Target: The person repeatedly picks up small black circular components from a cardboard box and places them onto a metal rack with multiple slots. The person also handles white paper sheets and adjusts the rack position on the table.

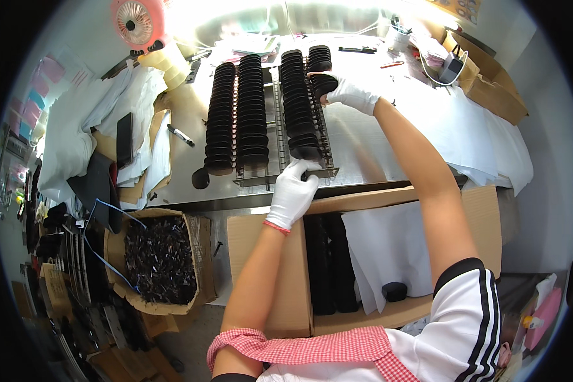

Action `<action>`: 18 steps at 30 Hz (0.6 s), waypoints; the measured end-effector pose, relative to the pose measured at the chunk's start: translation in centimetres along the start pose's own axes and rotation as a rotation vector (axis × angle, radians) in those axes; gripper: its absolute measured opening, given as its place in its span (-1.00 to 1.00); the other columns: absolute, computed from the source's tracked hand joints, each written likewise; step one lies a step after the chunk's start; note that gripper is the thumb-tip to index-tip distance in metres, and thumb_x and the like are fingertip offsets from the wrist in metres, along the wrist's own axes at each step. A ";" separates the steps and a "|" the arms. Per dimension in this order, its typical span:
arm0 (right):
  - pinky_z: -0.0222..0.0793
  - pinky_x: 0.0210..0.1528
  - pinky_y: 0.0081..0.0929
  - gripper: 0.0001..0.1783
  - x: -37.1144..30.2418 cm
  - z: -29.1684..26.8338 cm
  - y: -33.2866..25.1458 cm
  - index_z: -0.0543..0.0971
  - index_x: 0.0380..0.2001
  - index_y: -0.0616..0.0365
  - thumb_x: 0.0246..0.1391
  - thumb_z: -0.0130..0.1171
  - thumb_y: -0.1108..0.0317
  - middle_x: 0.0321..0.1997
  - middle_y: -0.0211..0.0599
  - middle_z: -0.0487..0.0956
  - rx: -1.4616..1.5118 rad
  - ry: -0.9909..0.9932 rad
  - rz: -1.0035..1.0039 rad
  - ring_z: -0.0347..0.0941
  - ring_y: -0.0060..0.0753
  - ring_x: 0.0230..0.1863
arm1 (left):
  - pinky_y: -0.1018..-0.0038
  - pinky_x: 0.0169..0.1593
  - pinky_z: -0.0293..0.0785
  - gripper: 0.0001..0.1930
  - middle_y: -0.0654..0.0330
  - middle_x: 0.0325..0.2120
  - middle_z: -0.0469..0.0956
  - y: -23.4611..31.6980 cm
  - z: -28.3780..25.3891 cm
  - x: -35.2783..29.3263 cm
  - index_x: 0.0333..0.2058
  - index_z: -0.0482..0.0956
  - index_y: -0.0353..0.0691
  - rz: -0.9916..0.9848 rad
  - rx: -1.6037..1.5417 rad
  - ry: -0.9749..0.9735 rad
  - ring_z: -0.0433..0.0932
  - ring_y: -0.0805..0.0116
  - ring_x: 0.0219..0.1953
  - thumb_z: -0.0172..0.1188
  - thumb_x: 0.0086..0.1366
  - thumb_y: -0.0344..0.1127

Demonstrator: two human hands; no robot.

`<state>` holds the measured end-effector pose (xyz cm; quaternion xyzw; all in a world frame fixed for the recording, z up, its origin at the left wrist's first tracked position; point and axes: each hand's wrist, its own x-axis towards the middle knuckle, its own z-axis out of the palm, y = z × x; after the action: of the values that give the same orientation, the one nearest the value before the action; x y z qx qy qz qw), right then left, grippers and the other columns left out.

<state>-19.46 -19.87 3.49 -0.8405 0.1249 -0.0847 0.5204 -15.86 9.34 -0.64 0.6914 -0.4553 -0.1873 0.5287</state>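
Observation:
Long rows of thin black lens-like discs (253,108) stand on edge in a metal rack (278,114) on the bench. My right hand (356,92), in a white glove, reaches to the far part of the rack's right side and grips a few black discs (325,84) in its fingers. At the near end of the rack is my left hand (293,194), also gloved in white. Its fingers are curled by the last discs of the third row, and a small dark bit shows between them; what it is I cannot make out. One loose disc (200,179) lies beside the rack's near left corner.
Below the bench edge sits an open cardboard box (267,254) with black rows, white sheets and one disc (394,291). A carton of small dark pieces (160,261) stands left. Around the rack are a marker (181,135), a phone (125,139), papers and a pink fan (135,24).

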 end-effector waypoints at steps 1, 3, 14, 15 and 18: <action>0.41 -0.02 -0.62 -0.24 0.0 0.3 -0.1 0.33 0.36 0.03 0.04 0.26 0.46 -0.22 -0.47 0.58 0.038 -0.001 -0.031 0.41 -0.66 -0.23 | 0.41 0.01 0.48 -0.78 0.02 -0.22 0.62 -0.1 -0.3 0.0 -0.23 0.62 -0.34 0.005 -0.006 -0.029 0.61 0.18 -0.14 0.12 0.13 -0.51; 0.43 -0.03 -0.61 -0.24 -0.3 1.4 -0.2 0.32 0.37 -0.02 0.07 0.23 0.50 -0.25 -0.48 0.60 0.093 0.068 -0.077 0.42 -0.65 -0.25 | 0.41 0.01 0.48 -0.77 0.02 -0.20 0.63 -0.4 -0.7 0.1 -0.23 0.62 -0.34 0.030 -0.031 -0.065 0.61 0.18 -0.14 0.12 0.11 -0.53; 0.49 0.06 -0.26 -0.38 -0.2 4.6 0.9 0.43 0.24 0.09 0.06 0.04 0.66 0.16 0.03 0.53 -0.957 0.581 -0.554 0.56 -0.03 0.05 | 0.59 -0.34 0.51 -0.75 0.13 -0.29 0.62 0.1 -0.7 0.2 -0.16 0.64 -0.27 -0.218 -0.176 -0.124 0.55 0.54 -0.41 0.13 0.18 -0.51; 0.50 0.07 -0.26 -0.38 -0.3 4.0 0.3 0.43 0.24 0.09 0.07 0.01 0.67 0.19 0.03 0.51 -0.979 0.543 -0.464 0.55 -0.03 0.08 | 0.62 -0.38 0.50 -0.76 0.13 -0.30 0.61 0.8 -0.8 0.2 -0.15 0.64 -0.26 -0.324 -0.254 -0.148 0.53 0.58 -0.44 0.12 0.20 -0.50; 0.53 -0.04 -0.42 -0.43 -2.4 3.0 -3.1 0.45 0.23 0.07 0.13 0.00 0.65 0.08 -0.08 0.60 -0.552 0.576 -0.299 0.61 -0.25 -0.10 | 0.57 -0.33 0.58 -0.81 0.12 -0.25 0.60 3.4 -1.0 -0.4 -0.16 0.60 -0.21 -0.425 -0.636 -0.013 0.60 0.48 -0.34 0.06 0.31 -0.48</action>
<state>-20.59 -15.31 4.91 -0.8992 0.1600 -0.3537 0.2019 -16.79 10.08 2.72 0.5705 -0.2243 -0.4290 0.6634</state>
